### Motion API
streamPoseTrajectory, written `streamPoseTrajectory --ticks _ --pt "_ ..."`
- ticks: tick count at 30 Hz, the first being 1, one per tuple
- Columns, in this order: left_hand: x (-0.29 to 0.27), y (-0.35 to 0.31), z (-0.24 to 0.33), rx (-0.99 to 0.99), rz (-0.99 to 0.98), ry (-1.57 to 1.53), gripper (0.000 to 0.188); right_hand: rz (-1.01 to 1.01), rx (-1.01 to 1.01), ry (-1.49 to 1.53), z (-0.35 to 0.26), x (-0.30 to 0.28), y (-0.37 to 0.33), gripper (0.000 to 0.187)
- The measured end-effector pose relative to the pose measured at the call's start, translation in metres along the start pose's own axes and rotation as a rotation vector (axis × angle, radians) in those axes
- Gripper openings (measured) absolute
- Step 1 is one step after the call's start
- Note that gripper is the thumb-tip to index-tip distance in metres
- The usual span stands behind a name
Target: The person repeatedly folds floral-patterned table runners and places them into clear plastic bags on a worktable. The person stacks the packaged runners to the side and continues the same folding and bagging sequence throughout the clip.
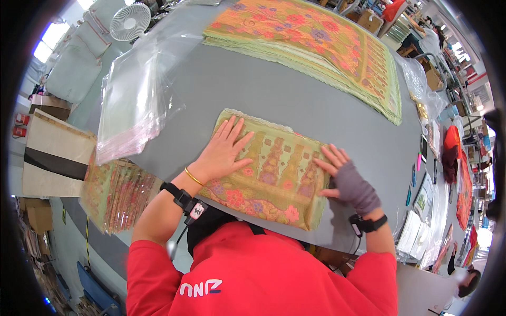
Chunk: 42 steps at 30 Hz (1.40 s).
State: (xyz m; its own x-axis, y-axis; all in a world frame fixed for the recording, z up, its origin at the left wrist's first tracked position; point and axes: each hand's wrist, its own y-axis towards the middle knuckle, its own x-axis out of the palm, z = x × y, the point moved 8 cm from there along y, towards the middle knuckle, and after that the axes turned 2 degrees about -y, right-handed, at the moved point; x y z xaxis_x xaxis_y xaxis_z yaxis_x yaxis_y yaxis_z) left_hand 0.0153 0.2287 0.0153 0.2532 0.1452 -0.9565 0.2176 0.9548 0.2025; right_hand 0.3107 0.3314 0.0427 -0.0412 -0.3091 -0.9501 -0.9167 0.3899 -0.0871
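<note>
A folded piece of green and orange patterned fabric (279, 168) lies flat on the grey table (195, 89) in front of me. Its scalloped edge runs along the far side, and red flowers show along the near side. My left hand (224, 150) rests on its left part, fingers stretched out and slightly spread. At the right edge, my right hand (350, 181), in a grey fingerless glove, touches the cloth with its fingers apart. Neither hand grips anything. Farther back lies a large stack of matching fabric (305, 42), flower side up.
Clear plastic bags (132, 100) are piled at the table's left. Below them sits a stack of bagged fabric pieces (124, 197) beside a cardboard box (52, 152). A white fan (130, 22) stands at the back left. Pens (409, 194) and a phone (424, 147) lie along the right edge.
</note>
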Motion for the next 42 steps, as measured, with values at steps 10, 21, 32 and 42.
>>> streamPoseTrajectory --ticks 10,21,32,42 --pt "-0.024 0.008 -0.008 0.018 0.146 -0.057 0.069 0.093 -0.194 0.115 -0.032 -0.052 0.085 0.044" --pt "-0.020 -0.103 0.015 -0.425 0.221 -0.140 0.036 0.276 -0.418 -0.066 -0.180 0.045 0.169 0.065" --pt "-0.127 -0.183 -0.243 -0.483 0.154 0.263 0.010 0.406 -0.266 0.105 -0.138 0.034 0.149 0.037" --pt "-0.121 -0.194 -0.303 -0.582 0.244 -0.072 0.011 0.464 -0.176 0.038 -0.127 0.039 0.150 0.036"
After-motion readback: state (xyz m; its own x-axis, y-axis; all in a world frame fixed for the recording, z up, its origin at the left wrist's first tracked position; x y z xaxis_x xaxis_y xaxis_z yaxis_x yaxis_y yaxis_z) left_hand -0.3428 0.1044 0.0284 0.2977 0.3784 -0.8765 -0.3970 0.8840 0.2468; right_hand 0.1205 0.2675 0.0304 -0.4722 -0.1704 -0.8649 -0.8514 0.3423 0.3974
